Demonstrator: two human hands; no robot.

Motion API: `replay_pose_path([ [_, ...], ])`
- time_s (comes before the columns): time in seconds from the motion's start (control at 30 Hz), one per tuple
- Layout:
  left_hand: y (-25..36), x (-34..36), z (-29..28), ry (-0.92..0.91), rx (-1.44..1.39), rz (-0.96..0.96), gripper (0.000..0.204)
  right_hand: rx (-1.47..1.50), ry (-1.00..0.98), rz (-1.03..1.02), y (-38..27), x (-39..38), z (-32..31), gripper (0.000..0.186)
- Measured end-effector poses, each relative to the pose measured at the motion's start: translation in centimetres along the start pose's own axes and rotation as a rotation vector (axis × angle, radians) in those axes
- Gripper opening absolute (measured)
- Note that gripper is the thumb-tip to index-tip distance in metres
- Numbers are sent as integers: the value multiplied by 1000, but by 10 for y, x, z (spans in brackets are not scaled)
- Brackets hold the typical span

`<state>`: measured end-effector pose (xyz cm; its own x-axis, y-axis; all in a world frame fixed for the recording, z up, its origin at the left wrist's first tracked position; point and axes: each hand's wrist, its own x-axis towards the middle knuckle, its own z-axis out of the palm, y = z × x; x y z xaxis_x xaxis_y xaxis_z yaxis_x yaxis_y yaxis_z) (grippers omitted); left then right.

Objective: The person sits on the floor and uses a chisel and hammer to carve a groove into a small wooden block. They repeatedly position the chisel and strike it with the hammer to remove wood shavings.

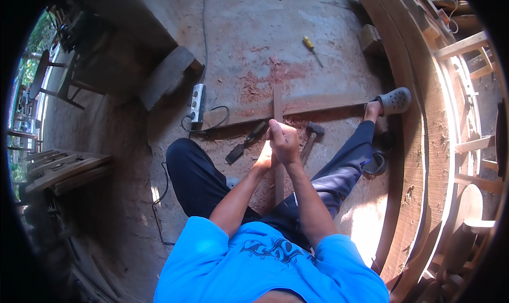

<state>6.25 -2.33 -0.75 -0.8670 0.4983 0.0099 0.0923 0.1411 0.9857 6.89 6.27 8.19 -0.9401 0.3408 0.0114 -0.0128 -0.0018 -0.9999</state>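
In the middle of the frame, the right hand [285, 143] is curled in a tight fist, with the left hand [267, 156] tucked close, partly hidden — I can't tell how far the left is closed, or what either holds. A long, thin, brown wooden strip [278, 104] runs up and down beneath them; this looks like two-handed work on it — the next move calls for a steady grip.

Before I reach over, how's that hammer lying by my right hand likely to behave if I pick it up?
The hammer would probably feel head-heavy, since its thick grey head looks like metal on a slimmer handle. It should stay stiff, as the brown handle looks like solid wood. Rolling seems unlikely with that blocky head.
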Motion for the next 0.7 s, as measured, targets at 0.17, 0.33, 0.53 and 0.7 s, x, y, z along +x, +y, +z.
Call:
replay_pose_path([
  [0.17,2,6,-8,-69,-37,-2,32,-14,180,59,-4,-5,6,52],
  [0.33,2,14,-22,-150,-73,-19,33,-46,320,-108,-2,-18,16,30],
  [0.53,-5,11,-8,-144,-122,-11,35,-203,195,-38,14,-13,2,49],
  [0.7,8,-10,22,-29,-288,-51,36,-159,-196,103,6,-7,-10,51],
])
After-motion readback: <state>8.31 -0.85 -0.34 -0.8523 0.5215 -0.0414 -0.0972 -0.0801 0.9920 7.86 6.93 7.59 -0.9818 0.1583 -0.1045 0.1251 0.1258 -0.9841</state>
